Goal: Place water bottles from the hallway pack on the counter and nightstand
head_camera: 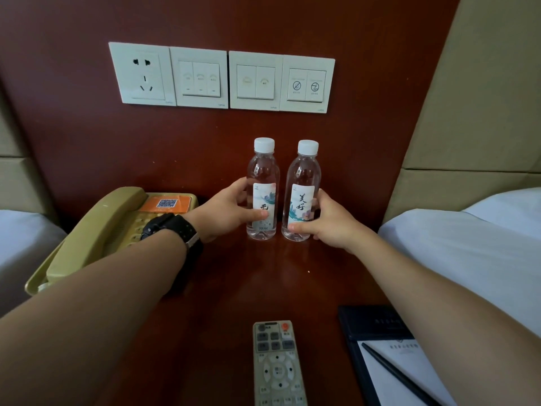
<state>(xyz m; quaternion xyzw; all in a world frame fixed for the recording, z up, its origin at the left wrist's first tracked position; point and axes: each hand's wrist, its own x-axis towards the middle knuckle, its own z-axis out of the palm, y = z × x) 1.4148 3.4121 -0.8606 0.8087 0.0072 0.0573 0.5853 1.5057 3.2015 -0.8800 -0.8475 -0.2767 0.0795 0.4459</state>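
Note:
Two small clear water bottles with white caps stand upright side by side at the back of the dark wooden nightstand (263,273), close to the wall. My left hand (225,212), with a black watch on the wrist, wraps around the left bottle (261,174) at its label. My right hand (330,224) grips the right bottle (304,183) near its base. Both bottles rest on the nightstand surface, a narrow gap between them.
A beige telephone (99,230) sits on the left. A grey remote control (278,367) lies at the near edge, beside a dark notepad holder with a pen (389,367). Wall switches and a socket (222,79) are above. White beds flank both sides.

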